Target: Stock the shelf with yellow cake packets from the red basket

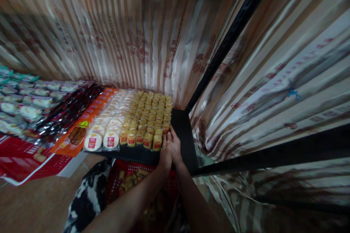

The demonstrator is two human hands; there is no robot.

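Note:
Rows of small gold-wrapped snack packets [147,116] with red labels stand side by side on a black shelf [186,131]. At the front end of the rightmost row, my left hand [165,151] and my right hand [175,145] lie close together. Their fingers are closed around a gold-wrapped snack packet [166,127], whose lower part is hidden by them. Under my forearms stands a red plastic basket [138,167], holding more gold-wrapped packets [133,179].
Left of the gold rows are round white crackers [93,141] in clear wrap, an orange snack bag [79,131], dark shiny packets [71,111] and white-and-teal packets [30,94]. A black upright post [218,51] and striped plastic sheeting [142,25] close off the back and right.

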